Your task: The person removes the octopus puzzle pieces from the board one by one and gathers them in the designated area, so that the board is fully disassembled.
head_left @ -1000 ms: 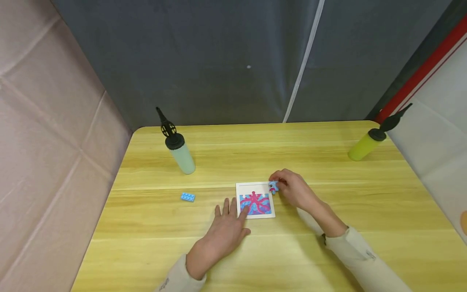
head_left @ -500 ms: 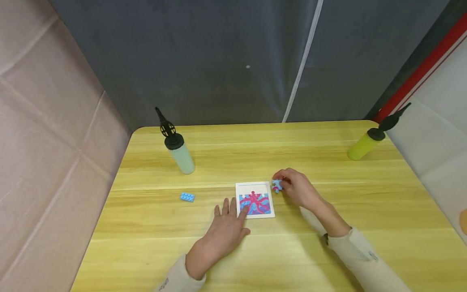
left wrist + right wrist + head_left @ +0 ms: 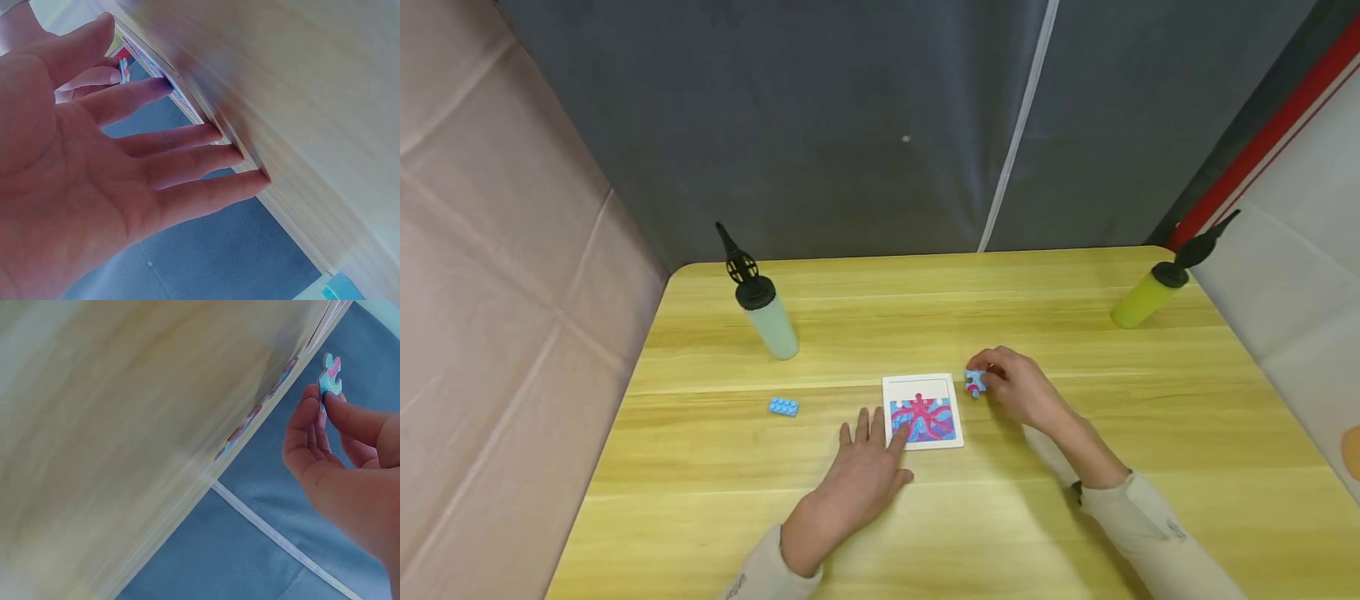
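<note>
Right hand (image 3: 1018,390) pinching a small blue-and-pink puzzle piece (image 3: 976,382) between thumb and fingertips, held just off the far right corner of the puzzle board (image 3: 922,411), about mid-desk. Same pinch clear in the wrist view: puzzle piece (image 3: 329,375) nipped at its lower edge, knobs sticking up free. Left hand (image 3: 863,467) flat on the desk (image 3: 1075,517), fingers straight and spread, fingertips touching the board's near left edge, gripping nothing. Board mostly filled with a pink octopus picture, bare strip along the far edge.

Piece probably very light, thin and stiff, knobs likely the weak spot, so best taken by the flat body edges with a gentle pinch. Easy to drop or twist if squeezed by a knob.

Elsewhere: blue toy brick (image 3: 784,406) to the left, pale bottle (image 3: 763,312) far left, yellow bottle (image 3: 1146,296) far right.
</note>
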Available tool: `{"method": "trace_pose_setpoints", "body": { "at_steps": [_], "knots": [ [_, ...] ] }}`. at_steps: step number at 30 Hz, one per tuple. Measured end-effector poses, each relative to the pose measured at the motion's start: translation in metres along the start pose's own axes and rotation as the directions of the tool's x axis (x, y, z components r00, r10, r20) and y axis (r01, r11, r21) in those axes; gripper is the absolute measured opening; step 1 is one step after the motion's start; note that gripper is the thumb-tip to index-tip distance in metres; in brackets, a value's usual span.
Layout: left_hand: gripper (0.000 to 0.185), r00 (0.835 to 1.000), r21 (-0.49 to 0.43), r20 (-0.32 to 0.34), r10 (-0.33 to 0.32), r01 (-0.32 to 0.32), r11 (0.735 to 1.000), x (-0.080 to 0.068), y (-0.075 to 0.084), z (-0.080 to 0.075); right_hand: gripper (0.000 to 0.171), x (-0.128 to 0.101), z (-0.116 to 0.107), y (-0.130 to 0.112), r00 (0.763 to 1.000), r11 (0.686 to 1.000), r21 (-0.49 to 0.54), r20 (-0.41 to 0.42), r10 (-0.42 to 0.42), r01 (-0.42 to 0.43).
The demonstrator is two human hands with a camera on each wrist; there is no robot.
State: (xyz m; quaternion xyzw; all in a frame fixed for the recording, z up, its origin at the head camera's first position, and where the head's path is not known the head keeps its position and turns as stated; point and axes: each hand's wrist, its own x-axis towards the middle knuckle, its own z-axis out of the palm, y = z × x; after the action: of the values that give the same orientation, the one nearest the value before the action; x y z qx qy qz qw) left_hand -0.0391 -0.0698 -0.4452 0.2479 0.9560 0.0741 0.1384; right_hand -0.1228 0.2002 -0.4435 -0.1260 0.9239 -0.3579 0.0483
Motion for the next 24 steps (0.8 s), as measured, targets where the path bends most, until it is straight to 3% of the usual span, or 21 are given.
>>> {"method": "trace_pose_setpoints", "body": {
  "at_steps": [24],
  "knots": [
    [0.063,1.0,-0.019,-0.016,-0.008,0.007,1.0,-0.005,-0.003,-0.001,0.023,-0.008,-0.01,0.012,1.0,0.999,-0.013,-0.004,0.03,-0.03]
  ]
}}
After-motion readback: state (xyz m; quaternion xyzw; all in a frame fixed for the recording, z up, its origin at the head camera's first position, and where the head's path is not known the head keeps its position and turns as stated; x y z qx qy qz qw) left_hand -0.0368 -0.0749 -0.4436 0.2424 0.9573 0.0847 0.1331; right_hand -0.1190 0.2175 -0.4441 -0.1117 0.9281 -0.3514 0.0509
